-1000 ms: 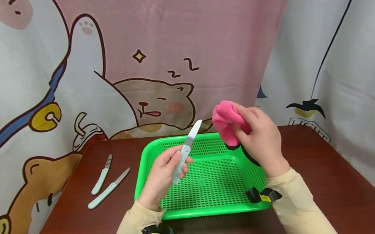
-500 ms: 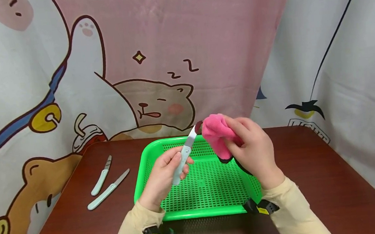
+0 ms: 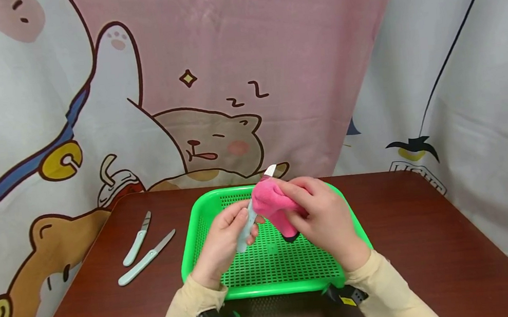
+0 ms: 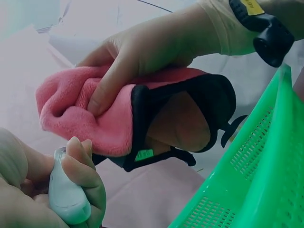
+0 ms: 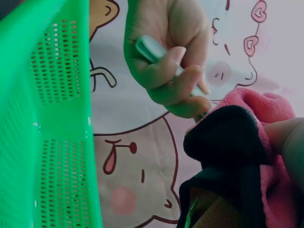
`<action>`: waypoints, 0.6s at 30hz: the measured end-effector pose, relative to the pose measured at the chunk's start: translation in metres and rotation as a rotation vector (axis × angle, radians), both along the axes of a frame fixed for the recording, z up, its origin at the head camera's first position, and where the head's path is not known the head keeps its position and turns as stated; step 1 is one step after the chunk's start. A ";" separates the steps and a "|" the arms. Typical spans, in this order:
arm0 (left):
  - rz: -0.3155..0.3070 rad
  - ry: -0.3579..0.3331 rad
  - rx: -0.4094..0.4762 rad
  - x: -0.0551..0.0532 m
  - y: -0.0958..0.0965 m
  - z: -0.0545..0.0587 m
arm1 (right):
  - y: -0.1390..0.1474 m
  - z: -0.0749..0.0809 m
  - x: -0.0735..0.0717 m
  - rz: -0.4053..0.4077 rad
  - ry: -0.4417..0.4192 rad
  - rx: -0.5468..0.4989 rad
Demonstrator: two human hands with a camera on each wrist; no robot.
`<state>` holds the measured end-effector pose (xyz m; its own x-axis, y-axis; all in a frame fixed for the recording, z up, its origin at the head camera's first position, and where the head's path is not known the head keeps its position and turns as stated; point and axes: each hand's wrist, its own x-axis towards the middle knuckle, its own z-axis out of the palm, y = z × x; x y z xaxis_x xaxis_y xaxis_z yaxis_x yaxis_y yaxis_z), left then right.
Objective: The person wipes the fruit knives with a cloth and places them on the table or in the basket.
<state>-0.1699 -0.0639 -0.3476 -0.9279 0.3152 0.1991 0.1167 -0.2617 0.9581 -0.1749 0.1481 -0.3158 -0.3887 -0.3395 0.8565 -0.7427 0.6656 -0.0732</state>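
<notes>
My left hand [image 3: 219,237] grips the pale mint handle of a small knife [image 3: 244,234], which points up and away. In my right hand [image 3: 327,215] is a pink plush cloth [image 3: 270,200] with black edging, pinched between thumb and fingers. The cloth covers most of the blade, and only the whitish tip shows above it. From the left wrist, the cloth [image 4: 80,114] hangs in folds with a small green label, close to the butt of the knife handle [image 4: 69,197]. The right wrist view shows left fingers curled round the handle [image 5: 154,50].
Below both hands a green perforated plastic basket [image 3: 272,289] stands on the dark red-brown table [image 3: 430,243]. Two more knives with mint handles, one shorter [image 3: 137,243] and one longer [image 3: 146,260], lie left of it. A cartoon curtain [image 3: 290,61] hangs behind.
My right hand has moved left and down with the pink cloth, from beside the knife onto its blade. My left hand and the knife have stayed nearly still.
</notes>
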 end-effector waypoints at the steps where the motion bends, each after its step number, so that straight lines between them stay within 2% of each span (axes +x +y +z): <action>1: 0.002 0.002 -0.001 0.001 0.000 -0.001 | -0.001 -0.001 0.000 0.000 -0.002 0.007; 10: -0.008 0.006 0.002 0.003 0.001 -0.004 | -0.005 -0.007 -0.004 -0.019 -0.054 0.027; 14: -0.007 -0.006 -0.006 0.005 0.000 -0.003 | -0.001 -0.006 -0.009 -0.029 -0.039 0.028; 18: -0.015 0.000 -0.012 0.005 -0.001 -0.002 | 0.005 -0.004 -0.014 -0.072 -0.025 0.009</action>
